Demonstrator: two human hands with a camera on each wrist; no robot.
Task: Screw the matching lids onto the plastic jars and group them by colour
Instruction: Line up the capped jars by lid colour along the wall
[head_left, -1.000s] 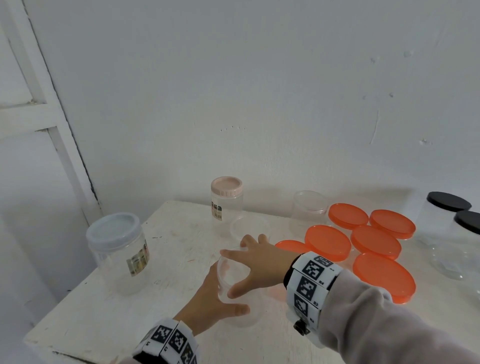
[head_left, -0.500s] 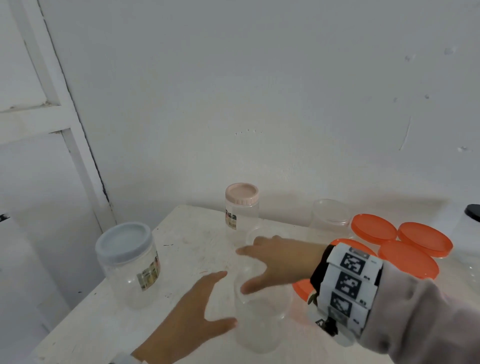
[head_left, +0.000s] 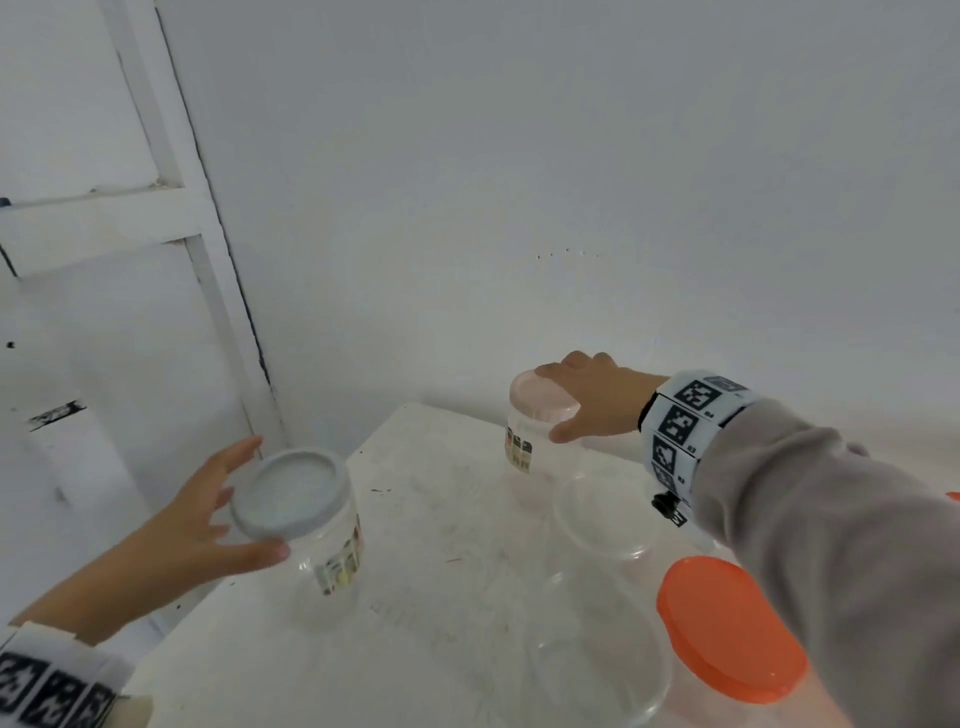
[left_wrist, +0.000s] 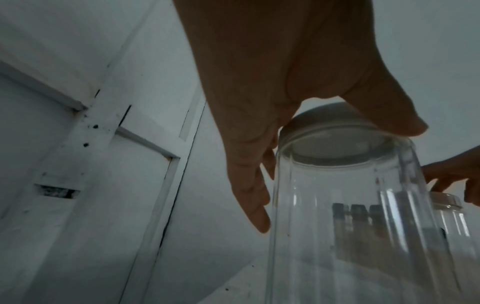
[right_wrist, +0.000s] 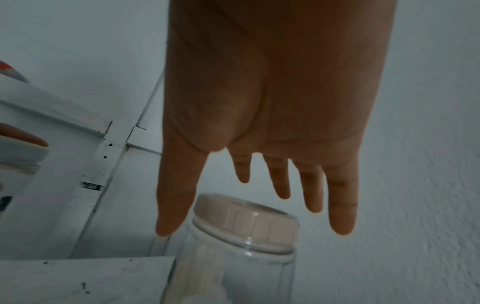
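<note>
A clear jar with a grey lid (head_left: 288, 493) stands near the table's left edge. My left hand (head_left: 208, 514) is spread round that lid, thumb at the near rim, fingers straight along the far side. From the left wrist, the thumb lies against the grey lid (left_wrist: 332, 121) and the fingers hang beside the jar (left_wrist: 350, 226). A smaller jar with a pink lid (head_left: 543, 400) stands at the back. My right hand (head_left: 592, 400) hovers over it with straight fingers. The right wrist view shows a gap between the fingers (right_wrist: 340, 205) and the pink lid (right_wrist: 246, 220).
An orange lid (head_left: 727, 629) sits on a jar at the front right. Clear jars without coloured lids (head_left: 602, 509) (head_left: 597, 670) stand in the middle right of the white table (head_left: 441, 519). A wall is close behind and a white door frame (head_left: 208, 312) stands left.
Both hands have left the clear jar in the middle. The left hand moved left to the grey-lidded jar, the right hand moved back to the pink-lidded jar. The view swung left.
</note>
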